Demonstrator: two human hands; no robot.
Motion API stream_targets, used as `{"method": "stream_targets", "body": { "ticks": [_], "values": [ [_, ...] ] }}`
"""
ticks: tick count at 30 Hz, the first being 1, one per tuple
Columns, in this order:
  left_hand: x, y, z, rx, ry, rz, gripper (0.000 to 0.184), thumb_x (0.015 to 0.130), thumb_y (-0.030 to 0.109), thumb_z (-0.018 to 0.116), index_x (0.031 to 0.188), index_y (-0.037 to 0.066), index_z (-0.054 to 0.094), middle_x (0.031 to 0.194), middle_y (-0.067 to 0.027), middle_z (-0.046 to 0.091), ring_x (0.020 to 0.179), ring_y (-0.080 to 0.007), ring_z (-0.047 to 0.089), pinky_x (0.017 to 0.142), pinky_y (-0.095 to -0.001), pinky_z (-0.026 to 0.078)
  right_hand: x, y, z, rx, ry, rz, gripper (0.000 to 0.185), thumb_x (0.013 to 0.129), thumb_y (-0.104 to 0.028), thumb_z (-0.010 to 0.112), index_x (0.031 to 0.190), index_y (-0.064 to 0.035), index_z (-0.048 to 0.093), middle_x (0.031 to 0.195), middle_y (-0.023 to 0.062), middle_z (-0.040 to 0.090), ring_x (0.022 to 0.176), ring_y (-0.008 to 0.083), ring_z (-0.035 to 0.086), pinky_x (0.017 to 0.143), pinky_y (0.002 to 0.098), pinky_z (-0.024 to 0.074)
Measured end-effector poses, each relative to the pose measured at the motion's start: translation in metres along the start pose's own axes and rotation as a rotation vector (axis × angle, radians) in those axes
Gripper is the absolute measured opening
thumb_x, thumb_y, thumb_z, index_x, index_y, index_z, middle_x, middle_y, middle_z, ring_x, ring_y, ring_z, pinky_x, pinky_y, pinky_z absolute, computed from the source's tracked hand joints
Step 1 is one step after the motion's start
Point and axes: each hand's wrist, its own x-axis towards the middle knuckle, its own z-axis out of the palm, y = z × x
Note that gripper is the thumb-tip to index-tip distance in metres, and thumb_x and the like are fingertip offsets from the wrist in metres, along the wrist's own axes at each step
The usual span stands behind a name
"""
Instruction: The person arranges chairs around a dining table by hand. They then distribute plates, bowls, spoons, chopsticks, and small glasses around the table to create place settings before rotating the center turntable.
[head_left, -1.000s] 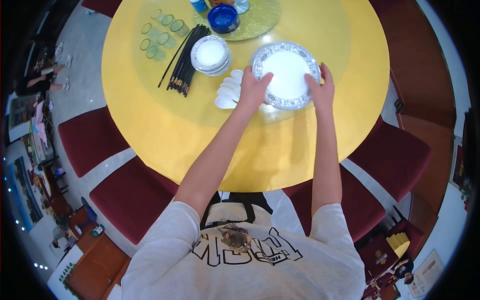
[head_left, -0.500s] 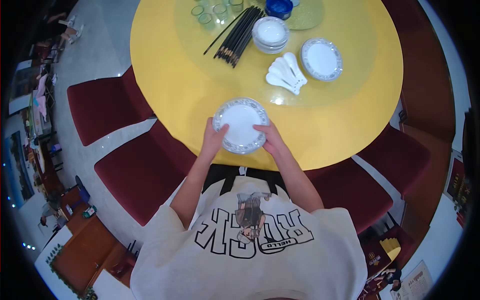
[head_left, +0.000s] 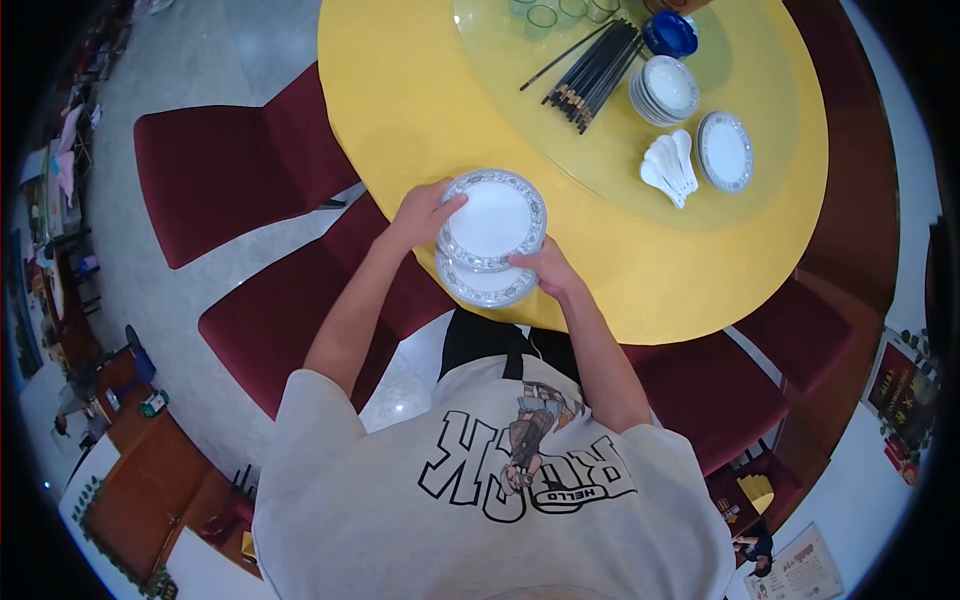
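Observation:
In front of my body are two white plates with grey patterned rims, overlapping. My left hand grips the upper plate by its left edge, thumb on the rim. Below and partly covered by it is the lower plate. My right hand is closed at the right side where the two plates overlap, its thumb over the upper plate's lower rim; its other fingers are hidden underneath. Whether more plates sit beneath the lower one, I cannot tell.
A yellow-covered round table carries a glass turntable. On it are black chopsticks, stacked bowls, white spoons, more plates, a blue bowl and glasses. Dark red chairs surround the table.
The single visible plate face has become two, the upper one slid forward off the lower. My left hand moved up along the rim. My view has turned left.

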Motion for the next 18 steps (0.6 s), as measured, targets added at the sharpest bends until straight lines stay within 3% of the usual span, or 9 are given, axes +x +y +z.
{"method": "stream_targets", "body": {
  "ticks": [3,5,6,8,9,10,12,14,18],
  "values": [
    [0.032,0.001,-0.039,-0.025,-0.114,-0.096,0.032,0.094,0.026,0.059,0.109,-0.002,0.062,0.088,-0.0157,0.067,0.076,-0.0258,0.064,0.072,-0.0351,0.05,0.003,-0.01,0.0,-0.101,-0.007,-0.001,0.067,0.07,0.006,0.073,0.131,0.0006,0.048,0.122,0.0119,0.061,0.11,0.0236,0.06,0.097,0.0377,0.0489],
    [0.051,-0.015,-0.058,-0.221,0.059,-0.095,0.032,0.096,0.023,0.057,0.111,-0.005,0.061,0.093,-0.0155,0.069,0.079,-0.0192,0.064,0.074,-0.031,0.05,-0.007,-0.015,-0.006,-0.12,0.08,0.038,0.069,0.067,0.013,0.068,0.132,0.0016,0.048,0.121,0.0113,0.06,0.111,0.0238,0.059,0.099,0.0359,0.0465],
    [0.061,-0.027,-0.063,-0.217,0.069,-0.095,0.032,0.096,0.023,0.057,0.111,-0.005,0.061,0.093,-0.0155,0.069,0.079,-0.0192,0.064,0.074,-0.031,0.05,-0.012,-0.014,-0.011,-0.124,0.069,0.038,0.069,0.067,0.013,0.068,0.132,0.0016,0.048,0.121,0.0113,0.06,0.111,0.0238,0.059,0.099,0.0359,0.0465],
    [0.075,-0.067,-0.077,-0.524,0.327,-0.129,0.03,0.096,0.019,0.055,0.111,-0.007,0.061,0.095,-0.0162,0.069,0.082,-0.0166,0.064,0.077,-0.0298,0.051,-0.019,-0.009,-0.02,-0.17,0.17,0.034,0.07,0.067,0.011,0.069,0.133,0.001,0.047,0.123,0.0125,0.059,0.111,0.0248,0.059,0.099,0.0379,0.0477],
    [0.085,-0.074,-0.078,-0.524,0.507,-0.138,0.029,0.095,0.016,0.055,0.11,-0.008,0.061,0.096,-0.0178,0.069,0.085,-0.0214,0.065,0.079,-0.0327,0.05,-0.02,-0.01,-0.02,-0.165,0.197,0.016,0.07,0.067,0.012,0.069,0.132,0.0007,0.047,0.123,0.0126,0.059,0.111,0.0253,0.059,0.099,0.0384,0.0476],
    [0.094,-0.085,-0.081,-0.504,0.536,-0.131,0.029,0.095,0.016,0.055,0.11,-0.008,0.061,0.096,-0.0178,0.069,0.085,-0.0214,0.065,0.079,-0.0327,0.05,-0.021,-0.012,-0.019,-0.162,0.224,-0.001,0.069,0.067,0.012,0.068,0.132,0.0004,0.047,0.123,0.0128,0.059,0.112,0.0258,0.058,0.099,0.0389,0.0475],
    [0.121,-0.103,-0.085,-0.371,0.798,-0.363,0.028,0.093,0.015,0.056,0.109,-0.007,0.061,0.097,-0.0174,0.069,0.089,-0.025,0.065,0.081,-0.0364,0.049,-0.022,-0.007,-0.024,-0.132,0.312,-0.024,0.068,0.068,0.012,0.068,0.131,-0.0001,0.047,0.122,0.0131,0.059,0.112,0.027,0.059,0.098,0.0401,0.0482],
    [0.138,-0.108,-0.081,-0.318,0.963,-0.316,0.027,0.092,0.016,0.057,0.106,-0.008,0.062,0.096,-0.0191,0.068,0.09,-0.0301,0.066,0.082,-0.0399,0.048,-0.026,-0.008,-0.02,-0.034,0.301,-0.057,0.067,0.068,0.012,0.067,0.131,-0.0003,0.046,0.121,0.0138,0.059,0.112,0.0275,0.059,0.097,0.0407,0.0493],
    [0.164,-0.134,-0.089,-0.402,0.963,-0.362,0.032,0.092,0.02,0.058,0.104,-0.009,0.059,0.093,-0.024,0.067,0.089,-0.0375,0.066,0.081,-0.0436,0.049,-0.024,-0.015,-0.005,-0.01,0.301,-0.105,0.067,0.069,0.011,0.068,0.131,-0.0003,0.045,0.121,0.014,0.058,0.111,0.0276,0.059,0.096,0.0409,0.0502]
  ]
}}
